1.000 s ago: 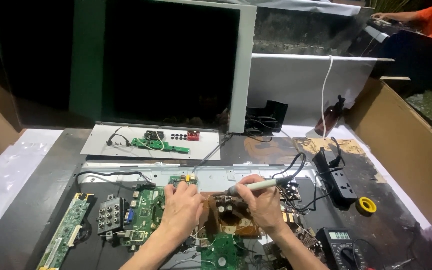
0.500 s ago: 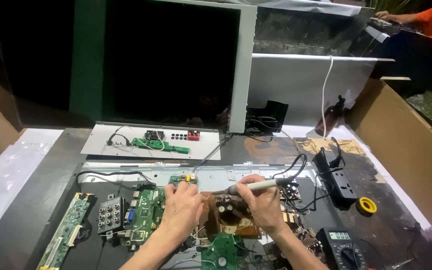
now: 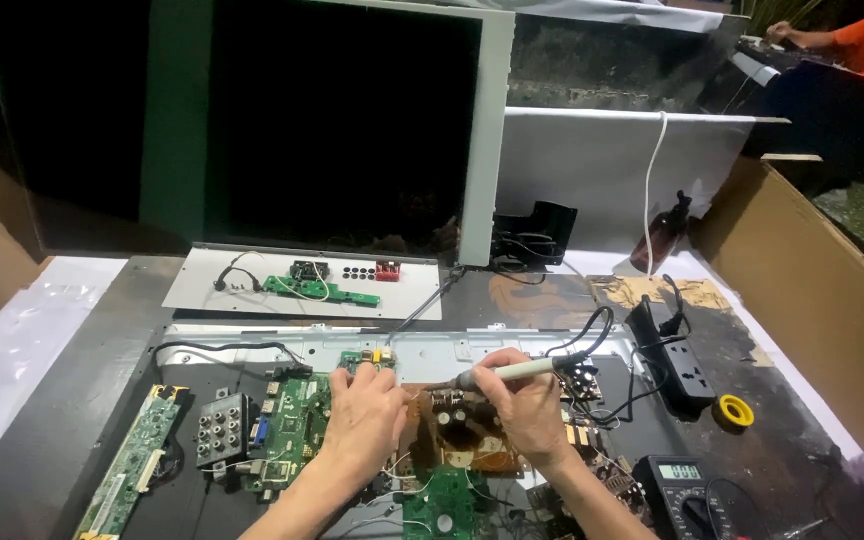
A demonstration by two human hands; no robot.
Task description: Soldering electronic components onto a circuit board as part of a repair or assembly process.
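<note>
My right hand (image 3: 524, 408) grips a white-handled soldering iron (image 3: 512, 372) like a pen, its tip pointing left and touching the top edge of a brown circuit board (image 3: 462, 435). My left hand (image 3: 364, 420) lies palm down on the green main board (image 3: 292, 430), fingers resting at the brown board's left edge. Both boards sit on the open back of a flat screen chassis (image 3: 432, 350). My hands hide part of each board.
A long green strip board (image 3: 134, 462) lies at the left, and a multimeter (image 3: 677, 490) at the lower right. A black power strip (image 3: 677, 362) and a yellow tape roll (image 3: 734, 410) sit at the right. A white panel with small boards (image 3: 302, 282) lies behind. Cardboard stands on both sides.
</note>
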